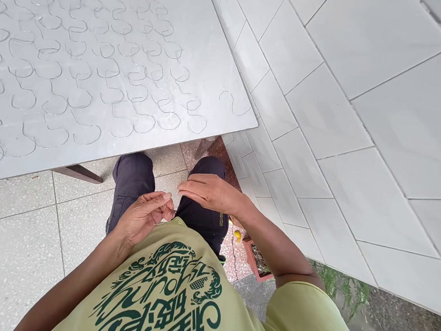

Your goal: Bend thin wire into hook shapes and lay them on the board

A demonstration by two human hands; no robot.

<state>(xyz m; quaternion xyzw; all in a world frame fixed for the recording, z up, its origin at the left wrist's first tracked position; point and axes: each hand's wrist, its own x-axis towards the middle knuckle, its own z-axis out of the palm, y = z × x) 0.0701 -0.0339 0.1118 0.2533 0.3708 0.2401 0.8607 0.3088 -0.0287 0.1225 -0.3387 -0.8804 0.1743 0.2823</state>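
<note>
My left hand [146, 214] is in front of my lap, thumb and fingertips pinched on a thin piece of wire. Only short bits of this wire show, and its full shape is hidden by the fingers. Just to the right and a little higher, my right hand [210, 191] is closed, palm down, with a short wire end showing under its fingertips. Whether both hands hold the same wire I cannot tell. Many thin S-shaped wire hooks [121, 119] lie in rows on the pale grey table [215, 56] ahead. A single S-shaped hook [233, 103] lies apart near the right corner.
A white tiled wall [319, 107] rises close on the right of the table. Wooden table legs [81, 173] stand on the speckled tile floor [16, 218]. Low on the right are a planter [254, 262], a small yellow object [237, 236] and green leaves [343, 286].
</note>
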